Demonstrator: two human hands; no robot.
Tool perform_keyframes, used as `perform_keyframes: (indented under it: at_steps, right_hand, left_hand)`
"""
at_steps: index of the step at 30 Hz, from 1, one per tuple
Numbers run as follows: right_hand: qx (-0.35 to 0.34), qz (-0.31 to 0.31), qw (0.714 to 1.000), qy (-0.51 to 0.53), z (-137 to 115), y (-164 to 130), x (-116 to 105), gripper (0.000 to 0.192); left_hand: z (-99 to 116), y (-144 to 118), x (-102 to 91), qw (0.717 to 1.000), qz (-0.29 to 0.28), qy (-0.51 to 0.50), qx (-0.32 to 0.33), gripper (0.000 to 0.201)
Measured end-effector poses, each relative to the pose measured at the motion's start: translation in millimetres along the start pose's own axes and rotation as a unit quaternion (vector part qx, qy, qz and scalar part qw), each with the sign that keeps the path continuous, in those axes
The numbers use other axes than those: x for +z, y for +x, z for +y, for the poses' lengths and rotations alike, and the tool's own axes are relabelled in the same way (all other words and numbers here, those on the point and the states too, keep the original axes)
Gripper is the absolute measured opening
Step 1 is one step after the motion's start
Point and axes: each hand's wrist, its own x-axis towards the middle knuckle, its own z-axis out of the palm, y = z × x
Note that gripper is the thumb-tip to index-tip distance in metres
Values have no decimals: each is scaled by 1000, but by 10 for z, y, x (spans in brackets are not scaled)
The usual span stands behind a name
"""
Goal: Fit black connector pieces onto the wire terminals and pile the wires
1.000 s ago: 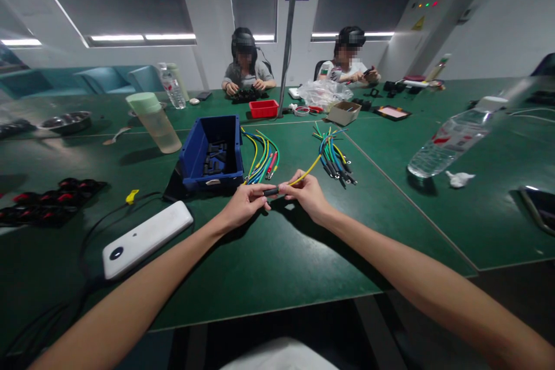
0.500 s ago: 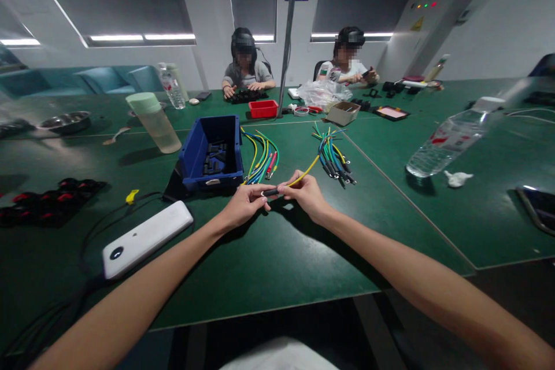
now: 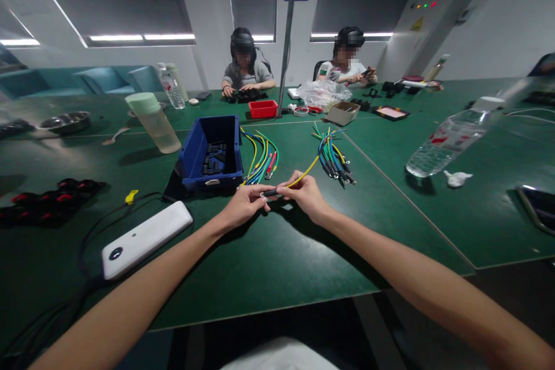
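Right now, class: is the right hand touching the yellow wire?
Touching. The head view shows the right hand pinching the yellow wire at its fingertips.

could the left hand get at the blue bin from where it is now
Probably yes. The blue bin sits just beyond the left hand, with only bare green table between them. But its grip is shut on the black sleeve of the yellow wire, so it isn't free.

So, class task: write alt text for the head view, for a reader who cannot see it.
Two bare hands, left hand and right hand, pinch a yellow wire with a black end sleeve above a green table. A blue bin and coloured wire bundles lie beyond.
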Motion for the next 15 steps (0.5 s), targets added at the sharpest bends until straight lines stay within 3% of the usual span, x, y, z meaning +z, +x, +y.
perform_keyframes:
  at_steps: [15]
  right_hand:
    - [-10,0,1000,-15,9,2,3,37]
  left_hand:
    - [93,-13,32,1000,-1,-9,5,34]
